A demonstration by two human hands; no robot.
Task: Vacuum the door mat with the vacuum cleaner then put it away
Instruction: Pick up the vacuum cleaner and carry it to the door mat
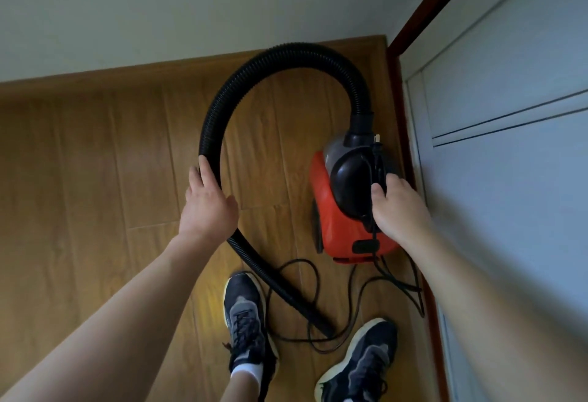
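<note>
Closest to me, at six o'clock, my two shoes [248, 322] stand on the wooden floor [95, 179]. The loose cord [386, 271] is looped between and ahead of them, and the nozzle end of the black hose [211, 128] lies among the loops. Further out, my left hand [206, 201] is wrapped round that hose, at nine o'clock from the vacuum cleaner [334, 217]. My right hand [399, 207] is clenched on the carry handle at the machine's three o'clock side, pinning a run of cord against it. The red body sits just left of that hand, close beside the white panel [509, 179]; whether it rests on the floor or hangs from my grip I cannot tell. Beyond, the hose arcs up to twelve o'clock toward the wall [159, 4]. No door mat is in view, and what looks like the plug sits free by the hose socket, so I judge this a carrying step, either fetching or stowing. The next move calls for firm grips and getting the trailing cord clear of my feet before I step.
</note>
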